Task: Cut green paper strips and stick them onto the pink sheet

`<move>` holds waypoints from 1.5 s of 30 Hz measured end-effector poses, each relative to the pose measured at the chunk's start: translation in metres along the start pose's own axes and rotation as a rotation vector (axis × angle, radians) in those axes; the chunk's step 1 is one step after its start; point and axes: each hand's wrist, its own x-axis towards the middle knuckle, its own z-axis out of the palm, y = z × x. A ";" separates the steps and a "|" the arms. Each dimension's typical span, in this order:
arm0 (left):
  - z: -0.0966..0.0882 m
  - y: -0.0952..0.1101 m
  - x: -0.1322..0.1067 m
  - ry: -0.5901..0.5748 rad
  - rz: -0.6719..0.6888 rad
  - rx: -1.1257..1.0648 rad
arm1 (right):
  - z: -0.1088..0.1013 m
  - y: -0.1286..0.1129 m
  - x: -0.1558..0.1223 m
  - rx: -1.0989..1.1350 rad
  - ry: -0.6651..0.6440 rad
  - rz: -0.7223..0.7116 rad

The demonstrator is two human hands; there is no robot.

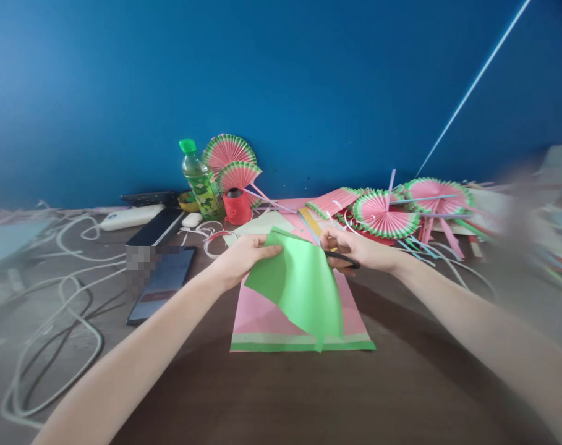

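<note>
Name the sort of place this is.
Probably a papercraft workspace: pleated pink and green paper fans, a bright green paper sheet in the left hand, and what looks like black-handled scissors in the right hand.

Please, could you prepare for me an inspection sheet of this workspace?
Surface: dark brown table.
Job's things: green sheet, raised and curved, above a flat pink sheet with green bands along its near edge; black-handled tool, probably scissors, blades not visible.
Clutter: phone, green-capped bottle, red holder, pleated fans, paper strips.
Hands: left hand pinches the green sheet; right hand holds the tool at its edge.
Cables: white cable looped at left.
Surroundings: blue wall behind; other people, nothing seen.
</note>
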 end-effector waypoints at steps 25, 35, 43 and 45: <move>-0.016 0.004 0.005 0.161 0.221 0.284 | -0.004 -0.001 0.007 -0.015 0.391 -0.061; -0.033 0.012 0.009 0.381 0.329 0.171 | -0.011 0.004 0.011 -0.045 0.576 -0.078; -0.036 0.008 0.013 0.370 0.314 0.124 | 0.000 0.007 0.015 0.189 0.547 -0.052; -0.038 0.008 0.013 0.379 0.309 0.090 | 0.002 0.003 0.014 0.194 0.571 -0.073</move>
